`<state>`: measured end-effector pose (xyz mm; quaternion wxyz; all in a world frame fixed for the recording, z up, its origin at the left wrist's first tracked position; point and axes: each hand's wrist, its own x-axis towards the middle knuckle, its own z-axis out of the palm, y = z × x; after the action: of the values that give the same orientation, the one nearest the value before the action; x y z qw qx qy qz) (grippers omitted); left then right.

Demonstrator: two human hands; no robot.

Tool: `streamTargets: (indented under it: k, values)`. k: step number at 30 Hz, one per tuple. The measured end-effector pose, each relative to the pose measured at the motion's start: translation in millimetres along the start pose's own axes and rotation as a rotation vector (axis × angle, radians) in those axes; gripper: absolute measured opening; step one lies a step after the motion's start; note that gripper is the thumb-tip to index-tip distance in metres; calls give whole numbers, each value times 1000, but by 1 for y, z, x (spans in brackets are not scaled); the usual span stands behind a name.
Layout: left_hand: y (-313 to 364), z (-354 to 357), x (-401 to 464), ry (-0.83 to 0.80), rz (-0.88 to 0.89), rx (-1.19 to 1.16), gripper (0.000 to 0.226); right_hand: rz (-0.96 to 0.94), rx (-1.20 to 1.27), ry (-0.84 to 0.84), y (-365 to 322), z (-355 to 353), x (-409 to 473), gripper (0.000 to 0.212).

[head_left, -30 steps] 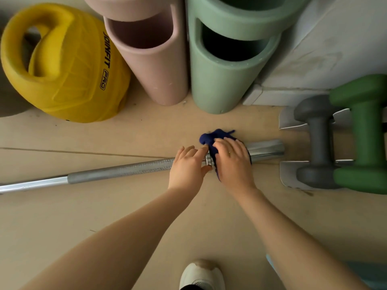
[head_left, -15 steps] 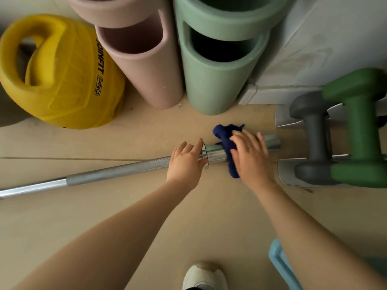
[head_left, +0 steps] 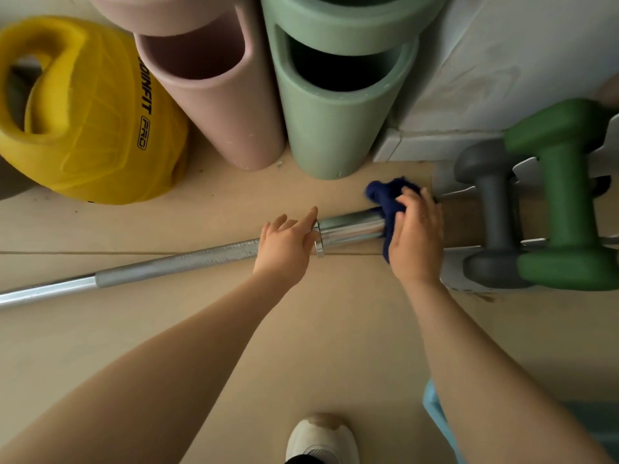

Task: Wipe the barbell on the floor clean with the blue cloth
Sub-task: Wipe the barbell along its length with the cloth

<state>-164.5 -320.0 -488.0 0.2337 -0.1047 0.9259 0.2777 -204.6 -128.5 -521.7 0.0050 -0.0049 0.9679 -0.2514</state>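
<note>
The barbell [head_left: 187,261] is lying on the floor [head_left: 335,346], running from the left edge up toward the right, its shiny sleeve ending near the dumbbells. The right hand [head_left: 417,239] is grasping the cloth [head_left: 385,199], its grip curling over the bunched blue fabric and pressing it onto the far end of the sleeve; part of the cloth is sticking out above the fingers and a strip is hanging below the bar. The left hand [head_left: 284,244] is resting on the bar just left of the collar, its grip released, fingers loosely extended and the forefinger touching the collar's edge.

Behind the bar, a yellow ball [head_left: 90,118] with a handle hole is sitting at the left, next to a pink roller [head_left: 227,108] and a green roller [head_left: 331,128] standing side by side, touching. At the right, a grey dumbbell [head_left: 492,212] and a green dumbbell [head_left: 566,195] are lying together on a white rack [head_left: 452,272], just beyond the cloth. A white shoe [head_left: 321,440] is showing at the bottom edge, and both bare forearms are reaching in from below.
</note>
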Motion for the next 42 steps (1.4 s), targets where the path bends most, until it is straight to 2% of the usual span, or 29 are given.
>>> streamTargets:
  k: [3,5,9,11,13,17,19,21,24,26,30,32,36,38,40,42]
  values:
    - [0,-5,2,-72,9,86,62,293,173,189,-9,7,4,29]
    - [0,-7,4,-100,33,161,76,395,268,266,-29,18,-5,32]
    - [0,-4,5,-39,77,184,75,374,232,160,-46,32,-32,53]
    - [0,-5,5,-25,75,139,73,280,198,138,-29,29,-26,51]
    - [-1,-8,9,-36,83,137,74,303,239,199,-16,24,-12,50]
    - [-1,-12,14,-100,59,132,75,775,761,304,-25,18,0,54]
    - [-1,-13,14,-112,45,104,75,941,880,274,-40,19,-4,55]
    - [-1,-13,15,-108,40,85,75,1024,966,198,-65,26,-15,56]
    - [-5,-11,17,-91,52,95,70,1043,1129,48,-101,30,-39,55]
    - [-5,-10,16,-82,55,91,69,1082,1192,15,-100,29,-38,52]
    - [-4,-9,11,-75,65,90,74,1188,1287,174,-82,26,-23,47]
    - [-4,-8,11,-67,70,95,72,1221,1297,175,-94,30,-23,44]
    - [-8,-9,15,-66,65,115,68,1253,1190,-72,-108,32,-32,39]
    - [-8,-9,15,-74,62,109,68,1211,1039,-165,-97,27,-32,38]
    - [-8,-7,14,-74,64,75,70,1119,909,-132,-88,23,-34,33]
    - [-8,-7,14,-66,80,75,70,911,791,-46,-93,18,-42,34]
